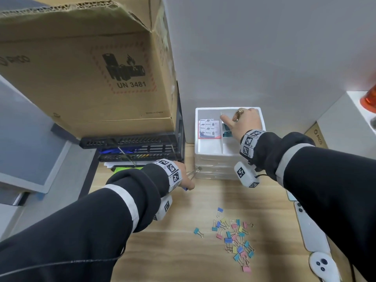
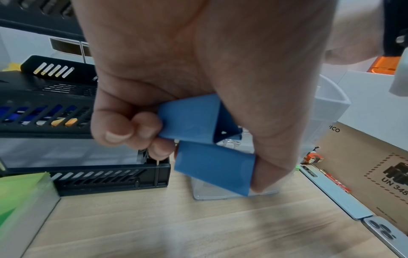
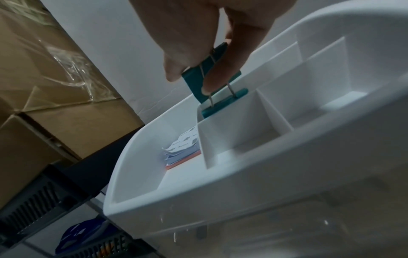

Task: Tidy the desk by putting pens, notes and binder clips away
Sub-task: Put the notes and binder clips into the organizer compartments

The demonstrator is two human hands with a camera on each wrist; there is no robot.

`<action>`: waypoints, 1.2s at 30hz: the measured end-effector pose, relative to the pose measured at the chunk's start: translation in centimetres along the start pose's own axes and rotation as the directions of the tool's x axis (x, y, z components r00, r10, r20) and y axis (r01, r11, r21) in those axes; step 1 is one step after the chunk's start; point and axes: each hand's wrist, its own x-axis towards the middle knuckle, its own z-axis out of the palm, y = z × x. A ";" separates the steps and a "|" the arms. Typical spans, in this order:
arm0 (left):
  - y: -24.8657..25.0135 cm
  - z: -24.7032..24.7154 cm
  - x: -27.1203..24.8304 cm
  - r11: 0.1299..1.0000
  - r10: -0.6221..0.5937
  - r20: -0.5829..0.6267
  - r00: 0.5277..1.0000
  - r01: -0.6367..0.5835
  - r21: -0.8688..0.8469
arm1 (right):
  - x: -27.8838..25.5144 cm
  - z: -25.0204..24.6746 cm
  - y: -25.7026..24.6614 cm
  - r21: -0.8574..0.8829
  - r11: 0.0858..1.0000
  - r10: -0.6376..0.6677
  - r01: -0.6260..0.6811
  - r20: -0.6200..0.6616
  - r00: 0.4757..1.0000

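Note:
My left hand (image 1: 188, 185) hovers low over the wooden desk in front of the black trays and grips two large blue binder clips (image 2: 198, 122), one above the other. Their wire handles (image 1: 194, 172) stick out toward the white organizer (image 1: 227, 152). My right hand (image 1: 231, 126) reaches into the organizer's back middle compartment, pinching a teal binder clip (image 3: 206, 73). A second teal clip (image 3: 224, 103) sits just below it at the compartment's edge. A pad of notes (image 1: 209, 128) lies in the left compartment. Several small coloured binder clips (image 1: 236, 238) lie scattered on the desk.
A large cardboard box (image 1: 91, 68) rests on stacked black mesh trays (image 1: 132, 148) at the left. A phone (image 1: 311, 226) and a white controller (image 1: 323, 265) lie at the right edge. A green pad (image 1: 126, 168) sits under the trays. The organizer stands on clear drawers (image 1: 215, 169).

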 end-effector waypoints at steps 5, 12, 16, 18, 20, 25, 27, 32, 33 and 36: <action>0.2 -0.1 0.0 1.000 0.007 -0.004 1.000 -0.007 -0.009 | 0.0 0.4 0.1 0.042 0.999 0.014 -0.022 0.179 0.984; 0.4 -0.4 -0.2 1.000 0.012 -0.020 1.000 -0.012 -0.009 | -0.5 -0.3 0.7 0.173 0.984 -0.070 0.050 0.111 0.991; 0.7 -0.6 -0.4 1.000 0.019 -0.013 1.000 -0.019 -0.002 | -0.4 -0.8 1.1 0.196 0.970 -0.150 0.144 0.016 0.989; 0.7 -0.8 -0.5 1.000 0.014 -0.017 1.000 -0.014 0.004 | -0.6 -1.0 1.1 0.119 0.985 -0.131 0.125 0.050 0.990; 0.7 -1.0 -0.8 1.000 0.008 -0.023 1.000 -0.008 0.007 | -0.7 -1.1 1.1 0.076 0.994 -0.088 0.082 0.084 0.993; 0.7 -0.8 -1.1 1.000 -0.007 -0.020 1.000 0.008 0.013 | -0.6 -1.1 1.0 0.050 0.996 -0.078 0.073 0.120 0.990; 0.8 -0.7 -1.3 1.000 -0.007 -0.017 1.000 0.007 0.013 | -0.7 -1.3 1.0 0.033 0.996 -0.091 0.088 0.124 0.988; 1.0 -0.8 -1.5 1.000 0.000 -0.027 1.000 0.001 0.013 | -0.8 -1.2 1.5 0.088 0.990 -0.123 0.114 0.104 0.987; 1.0 -0.7 -1.6 1.000 -0.002 -0.027 1.000 0.002 0.011 | -0.8 -1.1 1.6 0.126 0.983 -0.149 0.136 0.100 0.984; 1.0 -0.6 -1.7 1.000 0.000 -0.029 1.000 0.000 0.007 | -0.8 -0.9 1.9 0.144 0.962 -0.247 0.232 0.099 0.964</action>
